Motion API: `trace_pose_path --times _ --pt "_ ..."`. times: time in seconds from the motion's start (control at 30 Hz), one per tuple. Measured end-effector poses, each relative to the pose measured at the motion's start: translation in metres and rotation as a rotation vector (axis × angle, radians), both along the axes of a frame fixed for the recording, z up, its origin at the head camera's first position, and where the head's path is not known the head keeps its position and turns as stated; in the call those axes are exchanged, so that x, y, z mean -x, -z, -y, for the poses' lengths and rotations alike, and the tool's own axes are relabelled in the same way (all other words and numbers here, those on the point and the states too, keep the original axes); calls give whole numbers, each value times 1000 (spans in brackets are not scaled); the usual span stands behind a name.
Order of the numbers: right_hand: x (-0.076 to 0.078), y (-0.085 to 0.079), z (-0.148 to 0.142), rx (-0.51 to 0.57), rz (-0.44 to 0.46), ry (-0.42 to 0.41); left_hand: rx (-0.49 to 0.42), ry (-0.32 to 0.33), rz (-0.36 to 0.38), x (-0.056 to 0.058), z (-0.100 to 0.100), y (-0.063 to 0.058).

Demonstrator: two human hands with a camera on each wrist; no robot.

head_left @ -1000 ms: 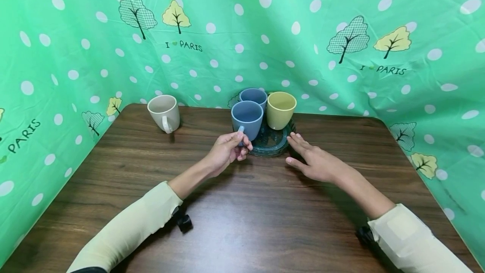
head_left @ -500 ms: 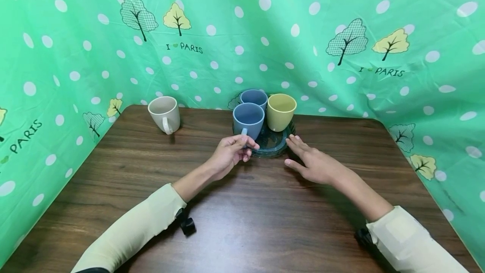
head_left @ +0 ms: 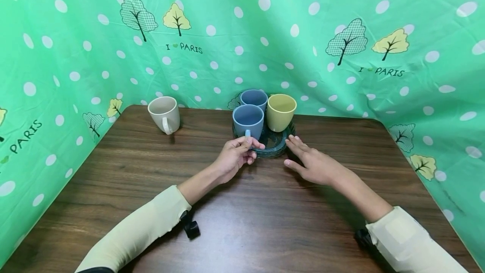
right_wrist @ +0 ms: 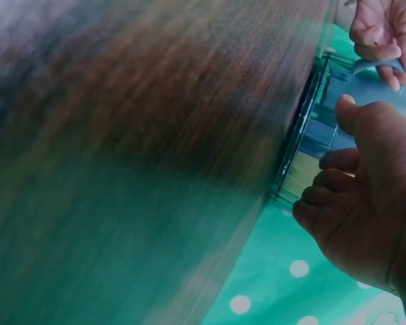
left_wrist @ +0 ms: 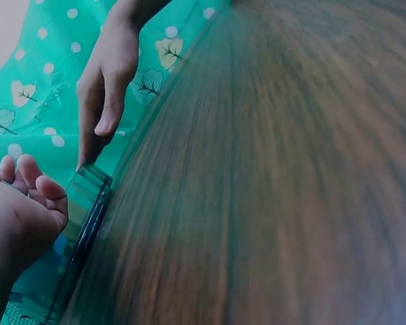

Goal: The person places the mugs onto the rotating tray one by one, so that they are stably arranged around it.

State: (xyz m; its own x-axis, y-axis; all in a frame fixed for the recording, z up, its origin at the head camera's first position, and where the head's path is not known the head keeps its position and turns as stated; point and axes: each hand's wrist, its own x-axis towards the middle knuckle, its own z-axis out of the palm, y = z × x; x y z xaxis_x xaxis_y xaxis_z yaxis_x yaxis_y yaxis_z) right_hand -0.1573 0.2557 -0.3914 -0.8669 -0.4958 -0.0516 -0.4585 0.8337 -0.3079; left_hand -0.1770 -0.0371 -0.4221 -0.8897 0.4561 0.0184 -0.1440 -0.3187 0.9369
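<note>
At the front left of a round, dark, see-through glass tray [head_left: 270, 153] stands a blue mug [head_left: 248, 119], its handle [right_wrist: 377, 64] facing me. My left hand [head_left: 236, 155] pinches that handle between thumb and fingers. Behind it is a second blue mug [head_left: 254, 96], partly hidden by the first. A yellow cup [head_left: 281, 113] occupies the tray's right side. My right hand [head_left: 316, 163] has its fingers straight, fingertips right at the tray's right rim. In the left wrist view, the same right hand [left_wrist: 111, 74] reaches down to the tray's edge.
A white mug [head_left: 164, 113] stands apart at the back left of the dark wooden table [head_left: 242, 222], handle toward me. Green dotted cloth [head_left: 242, 37] hangs behind the table and along both sides.
My left hand has shifted slightly right, and the front blue mug's handle has swung right with it. The mug sits a little lower in view. My right hand has stayed at the tray.
</note>
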Motion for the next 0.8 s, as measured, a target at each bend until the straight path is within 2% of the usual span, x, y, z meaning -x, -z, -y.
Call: trace_pose_path --times 0.23,0.43,0.57,0.8 --pt "0 1 1 3 -1 -4 -8 -86 27 -3 -12 2" --pt "-1 1 2 -3 -2 -1 63 -157 28 -7 -23 0" --pt "-1 1 2 -1 0 2 112 -174 25 -8 -27 -2" --pt "0 3 0 -4 -5 3 169 -164 -17 -5 -22 -1"
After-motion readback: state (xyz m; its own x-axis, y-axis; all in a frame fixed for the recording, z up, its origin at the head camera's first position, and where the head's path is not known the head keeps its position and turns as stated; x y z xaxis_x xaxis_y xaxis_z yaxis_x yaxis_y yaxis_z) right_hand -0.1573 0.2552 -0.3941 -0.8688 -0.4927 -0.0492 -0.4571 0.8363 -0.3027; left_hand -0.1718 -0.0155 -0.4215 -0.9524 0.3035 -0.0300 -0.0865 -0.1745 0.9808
